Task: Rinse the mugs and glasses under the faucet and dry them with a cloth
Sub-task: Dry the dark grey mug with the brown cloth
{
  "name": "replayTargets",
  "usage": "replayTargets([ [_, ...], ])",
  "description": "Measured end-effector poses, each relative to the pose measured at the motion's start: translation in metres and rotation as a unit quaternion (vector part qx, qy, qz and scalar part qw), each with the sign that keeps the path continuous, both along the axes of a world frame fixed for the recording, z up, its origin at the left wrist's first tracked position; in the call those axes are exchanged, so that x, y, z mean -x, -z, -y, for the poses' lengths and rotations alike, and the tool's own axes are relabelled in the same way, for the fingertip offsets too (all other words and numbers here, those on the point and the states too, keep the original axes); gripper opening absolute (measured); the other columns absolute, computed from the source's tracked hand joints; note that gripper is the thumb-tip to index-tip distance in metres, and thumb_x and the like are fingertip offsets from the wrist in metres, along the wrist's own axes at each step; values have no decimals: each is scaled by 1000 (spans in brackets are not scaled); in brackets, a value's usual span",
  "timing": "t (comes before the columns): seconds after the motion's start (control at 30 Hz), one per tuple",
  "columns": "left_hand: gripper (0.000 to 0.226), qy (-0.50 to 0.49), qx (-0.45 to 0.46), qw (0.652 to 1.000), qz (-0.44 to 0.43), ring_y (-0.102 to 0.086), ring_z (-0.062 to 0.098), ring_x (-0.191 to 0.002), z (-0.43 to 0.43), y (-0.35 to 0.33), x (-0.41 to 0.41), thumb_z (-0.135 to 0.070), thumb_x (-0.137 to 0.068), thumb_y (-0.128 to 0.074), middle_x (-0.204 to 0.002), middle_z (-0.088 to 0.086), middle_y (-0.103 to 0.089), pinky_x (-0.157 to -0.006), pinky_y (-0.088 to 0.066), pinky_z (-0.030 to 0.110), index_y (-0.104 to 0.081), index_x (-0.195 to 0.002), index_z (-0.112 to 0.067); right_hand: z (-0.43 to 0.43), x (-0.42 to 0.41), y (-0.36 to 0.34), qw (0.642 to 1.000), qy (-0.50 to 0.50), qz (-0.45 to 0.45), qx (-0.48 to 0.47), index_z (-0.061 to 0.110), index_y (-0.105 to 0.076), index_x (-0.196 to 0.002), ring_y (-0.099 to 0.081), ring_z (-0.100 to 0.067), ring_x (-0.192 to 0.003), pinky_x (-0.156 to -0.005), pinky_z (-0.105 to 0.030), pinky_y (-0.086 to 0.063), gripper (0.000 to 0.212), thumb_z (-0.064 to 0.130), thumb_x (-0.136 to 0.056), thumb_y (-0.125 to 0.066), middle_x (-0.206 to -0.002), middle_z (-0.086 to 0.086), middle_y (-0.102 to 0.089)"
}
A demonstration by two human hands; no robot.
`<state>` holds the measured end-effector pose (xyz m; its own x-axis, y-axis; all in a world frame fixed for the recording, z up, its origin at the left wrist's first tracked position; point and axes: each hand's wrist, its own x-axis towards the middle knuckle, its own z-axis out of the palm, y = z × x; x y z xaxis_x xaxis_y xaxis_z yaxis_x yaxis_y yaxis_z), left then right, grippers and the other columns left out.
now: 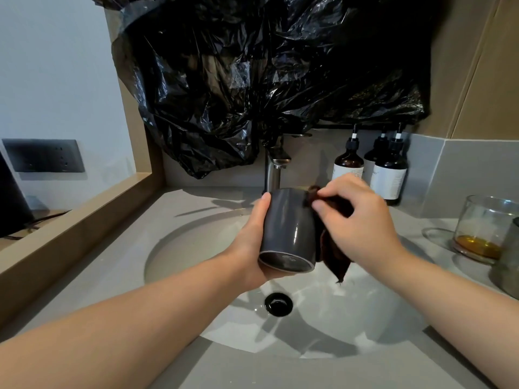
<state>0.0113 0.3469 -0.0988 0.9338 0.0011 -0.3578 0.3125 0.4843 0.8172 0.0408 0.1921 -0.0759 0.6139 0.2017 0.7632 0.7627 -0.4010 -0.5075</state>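
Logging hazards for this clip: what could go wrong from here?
The left hand holds the glossy dark mug tilted above the sink basin; a slip could chip it. The brown cloth pinched by the right hand dangles toward the basin and may get wet. The glass of amber liquid stands on the counter nearby and could be knocked.

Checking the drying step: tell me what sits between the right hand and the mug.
A dark brown cloth, pinched by the right hand against the side of the mug; the head view shows it.
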Motion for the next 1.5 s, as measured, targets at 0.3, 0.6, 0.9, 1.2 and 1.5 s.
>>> replayTargets([
  [0.3,62,18,-11,1000,16,-70,33,-85,4,0,2,-70,-75,-57,-90,15,-75,-81,-55,50,-67,-104,-15,34,-28,-22,899,-68,-413,-126,26,-73,-87,-67,-18,-74,-72,-29,-54,15,13,-86,-65,-86,-4,-72],
  [0.6,68,84,-18,996,3,-69,32,-80,-1,-1,6,-72,-78,-50,-91,17,-73,-79,-52,45,-70,-102,-12,32,-15,-22,893,-200,-399,57,18,-72,-77,-66,-20,-73,-70,-28,-56,22,6,-61,-82,-80,-8,-69],
  [0.9,64,57,-143,988,23,-69,28,-97,3,2,-2,-69,-80,-51,-109,11,-71,-79,-57,39,-58,-121,-21,25,-17,-20,892,-112,-436,29,16,-70,-81,-65,-15,-70,-67,-22,-50,21,0,-70,-76,-78,0,-69],
  [1.2,57,35,-196,978,61,-70,23,-91,8,5,0,-64,-78,-59,-105,5,-71,-79,-58,35,-57,-120,-25,18,-10,-17,914,-111,-386,56,18,-73,-77,-66,-12,-70,-70,-24,-51,7,15,-73,-78,-71,2,-70],
  [1.5,55,14,-139,988,60,-71,27,-84,7,8,-1,-66,-79,-57,-98,10,-73,-77,-58,38,-60,-113,-22,6,5,-14,997,3,-41,66,25,-67,-82,-55,1,-85,-74,-6,-40,10,16,-83,-68,-86,14,-59],
])
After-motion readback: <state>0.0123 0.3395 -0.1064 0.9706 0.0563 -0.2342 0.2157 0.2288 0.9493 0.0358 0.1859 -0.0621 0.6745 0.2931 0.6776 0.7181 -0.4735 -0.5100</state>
